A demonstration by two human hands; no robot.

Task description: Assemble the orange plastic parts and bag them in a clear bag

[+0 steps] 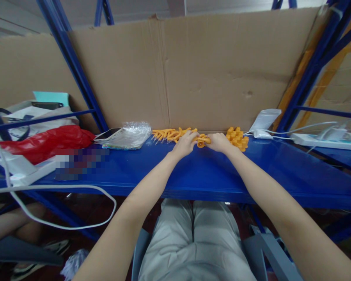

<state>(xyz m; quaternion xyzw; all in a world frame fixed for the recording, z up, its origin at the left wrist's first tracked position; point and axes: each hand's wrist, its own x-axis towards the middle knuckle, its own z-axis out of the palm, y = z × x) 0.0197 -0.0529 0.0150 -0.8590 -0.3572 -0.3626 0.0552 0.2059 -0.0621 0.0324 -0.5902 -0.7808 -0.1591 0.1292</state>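
Observation:
Both hands meet over small orange plastic pieces at the back of the blue shelf, close to the cardboard. My left hand [185,145] has its fingers bent and pressed against an orange plastic piece [202,141] between the hands. From the other side, my right hand [219,143] is closed at that piece's right end, its fingertips partly hidden. Left of my left hand lies a row of branching orange pieces [165,135], with small clear or metallic bits along its front. A cluster of chunky orange pieces [237,139] sits just beyond my right wrist.
Left on the blue shelf [199,171] are a plastic-wrapped packet [131,136], a red bag [52,142] and a white power strip [32,171] with a looping cable. A white pouch [265,121] and another power strip [324,141] lie right. A cardboard sheet [216,70] stands behind.

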